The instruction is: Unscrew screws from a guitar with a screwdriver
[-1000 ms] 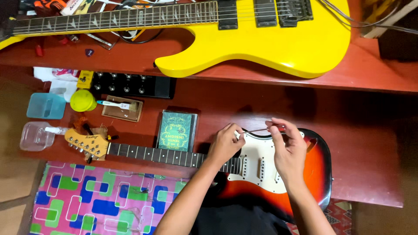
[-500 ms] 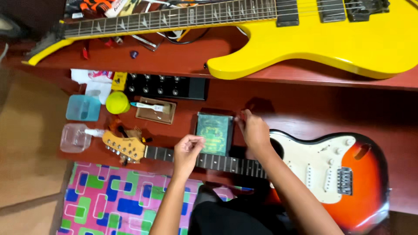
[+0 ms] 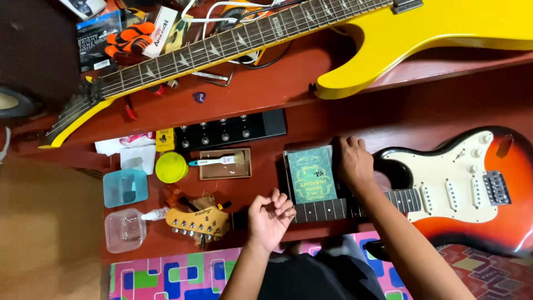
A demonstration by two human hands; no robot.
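We work at a glossy red-brown bench (image 3: pixel 422 111) with a raised rear shelf; a quilted cover (image 3: pixel 166 278) with coloured rounded rectangles lies along the near edge, and pale flooring shows at the left.

A sunburst guitar (image 3: pixel 472 189) lies flat on the lower level. Its body is lacquered, fading from orange-red to black, with a white plastic pickguard and a metal bridge. Its dark fretted neck (image 3: pixel 322 210) runs left to a pale wooden headstock (image 3: pixel 197 221) with metal tuners.

Our left hand (image 3: pixel 270 218) sits over the neck near the headstock, fingers curled loosely inward. We cannot tell whether it pinches anything. Our right hand (image 3: pixel 353 162) rests palm down where the neck meets the body, fingers bent over the far edge, just beside a flat green packet (image 3: pixel 311 175) with gold print. It does not appear to hold any object.

A yellow guitar (image 3: pixel 388 33) with a glossy body and black pointed-inlay fretboard lies across the rear shelf. In front of it sits a black pedal unit (image 3: pixel 230 132) with a row of knobs.

Containers stand at the left. A shallow brown tray (image 3: pixel 225 164) holds a small brush. A blue translucent box (image 3: pixel 125 188) and a clear plastic box (image 3: pixel 125 230) are square with rounded corners. Their contents are unclear. A round yellow-green lid (image 3: pixel 171 167) sits between the blue box and the tray.
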